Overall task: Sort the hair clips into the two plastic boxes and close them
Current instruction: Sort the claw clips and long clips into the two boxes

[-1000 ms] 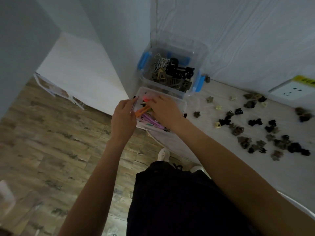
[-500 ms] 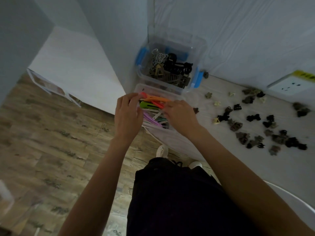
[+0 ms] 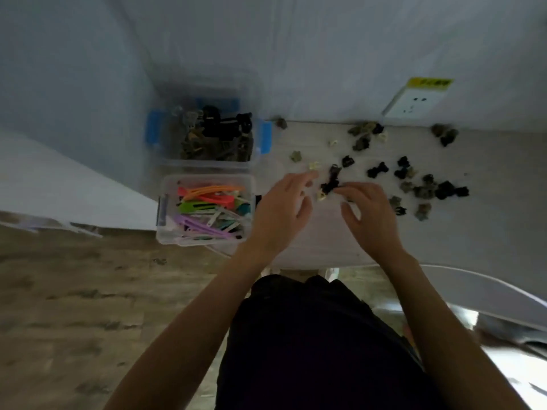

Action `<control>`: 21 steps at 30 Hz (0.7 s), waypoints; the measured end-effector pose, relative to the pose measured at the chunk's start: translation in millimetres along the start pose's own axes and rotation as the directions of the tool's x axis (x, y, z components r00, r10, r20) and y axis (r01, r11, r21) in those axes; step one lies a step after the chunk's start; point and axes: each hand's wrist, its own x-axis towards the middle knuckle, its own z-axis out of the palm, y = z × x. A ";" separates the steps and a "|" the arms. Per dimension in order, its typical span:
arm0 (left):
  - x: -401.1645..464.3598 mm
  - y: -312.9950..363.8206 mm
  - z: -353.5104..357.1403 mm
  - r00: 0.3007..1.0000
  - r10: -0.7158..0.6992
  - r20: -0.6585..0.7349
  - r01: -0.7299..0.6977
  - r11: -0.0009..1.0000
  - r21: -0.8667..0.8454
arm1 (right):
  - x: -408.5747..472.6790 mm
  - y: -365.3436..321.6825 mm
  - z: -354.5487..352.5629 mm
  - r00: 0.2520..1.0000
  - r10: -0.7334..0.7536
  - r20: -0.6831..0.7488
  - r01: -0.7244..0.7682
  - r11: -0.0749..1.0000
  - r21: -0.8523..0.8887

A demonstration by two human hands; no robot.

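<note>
Two clear plastic boxes stand open at the table's left end. The near box (image 3: 164,236) holds flat snap clips (image 3: 207,208) in orange, green, purple and teal. The far box (image 3: 263,140), with blue latches, holds dark claw clips (image 3: 219,137). Several small black, olive and cream claw clips (image 3: 414,184) lie scattered over the table (image 3: 488,226). My left hand (image 3: 281,211) hovers right of the near box, fingers spread and empty. My right hand (image 3: 370,214) reaches toward a black claw clip (image 3: 330,184); its fingertips are at the clip, with no visible grip.
A white wall socket (image 3: 411,103) with a yellow label sits on the wall behind the table. The table's left end meets a corner of the wall. Wooden floor (image 3: 74,306) lies below left, and a white curved chair edge (image 3: 473,279) is at the right.
Both hands left the near box of coloured snap clips and moved right to the scattered claw clips. The camera view swung to the right as well.
</note>
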 end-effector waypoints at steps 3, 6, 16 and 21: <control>13.5 -3.1 49.5 0.960 -0.174 0.221 0.126 0.968 0.216 | -29.0 50.1 -10.9 0.952 0.305 0.038 -0.302 0.952 -0.054; 18.7 -10.2 70.9 0.918 -0.369 0.146 0.290 0.875 0.388 | -52.5 85.8 -22.9 0.835 0.535 0.132 -0.531 0.845 -0.063; 28.4 -22.1 95.1 0.825 -0.548 0.138 0.511 0.828 0.233 | -45.2 122.7 -11.8 0.728 0.652 0.211 -0.661 0.750 -0.033; 34.7 -7.0 118.9 0.856 -0.461 0.235 0.433 0.886 0.164 | -20.7 86.2 9.6 0.778 0.579 0.246 -0.621 0.769 0.152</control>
